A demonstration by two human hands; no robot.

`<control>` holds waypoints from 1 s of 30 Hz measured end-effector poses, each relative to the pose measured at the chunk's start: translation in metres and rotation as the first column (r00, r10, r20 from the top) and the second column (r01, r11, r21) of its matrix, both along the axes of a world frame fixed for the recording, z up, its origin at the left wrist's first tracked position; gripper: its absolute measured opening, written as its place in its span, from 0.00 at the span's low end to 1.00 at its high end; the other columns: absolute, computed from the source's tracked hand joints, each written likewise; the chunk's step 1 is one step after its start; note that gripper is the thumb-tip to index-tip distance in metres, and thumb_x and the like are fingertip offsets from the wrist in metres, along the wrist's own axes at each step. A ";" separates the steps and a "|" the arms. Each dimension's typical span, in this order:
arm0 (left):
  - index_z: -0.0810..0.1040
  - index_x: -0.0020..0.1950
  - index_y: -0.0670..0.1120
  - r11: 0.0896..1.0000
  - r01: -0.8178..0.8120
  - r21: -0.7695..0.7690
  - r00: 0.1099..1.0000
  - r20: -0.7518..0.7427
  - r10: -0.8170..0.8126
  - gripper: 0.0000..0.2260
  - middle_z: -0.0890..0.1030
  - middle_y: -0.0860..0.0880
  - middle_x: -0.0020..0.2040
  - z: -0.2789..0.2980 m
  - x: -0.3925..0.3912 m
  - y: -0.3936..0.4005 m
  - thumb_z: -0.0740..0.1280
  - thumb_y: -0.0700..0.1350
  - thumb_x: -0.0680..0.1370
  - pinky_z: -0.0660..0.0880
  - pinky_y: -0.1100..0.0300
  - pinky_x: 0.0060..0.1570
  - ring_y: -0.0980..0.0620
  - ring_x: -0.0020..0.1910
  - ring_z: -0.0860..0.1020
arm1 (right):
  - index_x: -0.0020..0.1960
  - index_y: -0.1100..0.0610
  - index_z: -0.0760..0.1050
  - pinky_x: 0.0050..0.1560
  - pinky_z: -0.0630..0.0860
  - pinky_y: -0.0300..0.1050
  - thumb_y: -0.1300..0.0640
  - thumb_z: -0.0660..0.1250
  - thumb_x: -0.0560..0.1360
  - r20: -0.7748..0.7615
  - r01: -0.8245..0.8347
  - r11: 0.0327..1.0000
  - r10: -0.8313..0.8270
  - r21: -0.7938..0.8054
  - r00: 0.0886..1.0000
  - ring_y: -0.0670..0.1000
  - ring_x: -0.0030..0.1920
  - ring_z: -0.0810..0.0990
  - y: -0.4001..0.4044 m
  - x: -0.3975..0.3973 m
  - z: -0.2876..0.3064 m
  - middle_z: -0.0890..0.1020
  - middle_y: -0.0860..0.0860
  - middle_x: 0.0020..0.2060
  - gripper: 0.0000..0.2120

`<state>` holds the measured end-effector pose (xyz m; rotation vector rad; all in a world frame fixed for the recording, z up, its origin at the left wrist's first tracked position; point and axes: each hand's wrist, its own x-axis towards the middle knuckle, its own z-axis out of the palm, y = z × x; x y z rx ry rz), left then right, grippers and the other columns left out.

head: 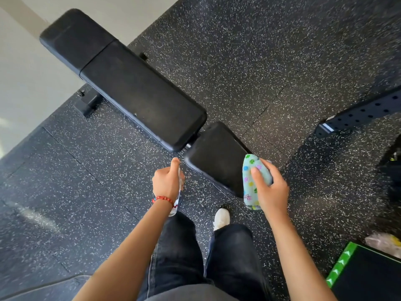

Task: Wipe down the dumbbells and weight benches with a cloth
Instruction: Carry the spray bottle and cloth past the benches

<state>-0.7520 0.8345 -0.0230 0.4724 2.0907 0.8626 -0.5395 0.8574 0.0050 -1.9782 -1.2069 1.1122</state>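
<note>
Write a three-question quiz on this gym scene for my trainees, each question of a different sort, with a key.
1. True or false: the right hand holds the cloth.
2. What does the left hand hold? A) sponge B) clear bottle C) dumbbell
3. Fill in: the cloth is beside the bench's small ____ pad.

Key:
1. True
2. B
3. seat
</note>
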 end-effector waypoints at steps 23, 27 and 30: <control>0.63 0.14 0.47 0.990 -0.138 -0.024 0.990 -0.018 0.137 0.31 0.68 0.53 0.15 0.011 -0.202 0.085 0.61 0.55 0.77 0.62 0.58 0.28 0.56 0.19 0.65 | 0.58 0.50 0.76 0.47 0.67 0.21 0.54 0.67 0.74 -0.048 -0.066 0.998 0.067 0.023 0.997 0.27 0.47 0.73 0.106 -0.205 0.010 0.77 0.34 0.47 0.13; 0.60 0.16 0.48 0.981 -0.191 -0.035 0.981 -0.044 0.190 0.26 0.63 0.52 0.18 0.017 -0.216 0.104 0.60 0.57 0.72 0.57 0.58 0.27 0.53 0.21 0.62 | 0.59 0.51 0.76 0.49 0.67 0.22 0.54 0.67 0.74 -0.048 -0.121 0.992 0.122 0.024 0.991 0.28 0.48 0.73 0.138 -0.216 0.007 0.78 0.39 0.50 0.13; 0.60 0.15 0.47 0.964 -0.262 -0.035 0.965 -0.033 0.261 0.26 0.62 0.53 0.17 0.022 -0.225 0.120 0.60 0.54 0.72 0.59 0.59 0.28 0.52 0.22 0.63 | 0.59 0.52 0.76 0.53 0.67 0.28 0.55 0.67 0.74 -0.042 -0.143 0.989 0.145 0.030 0.989 0.36 0.50 0.74 0.162 -0.227 0.008 0.79 0.42 0.52 0.13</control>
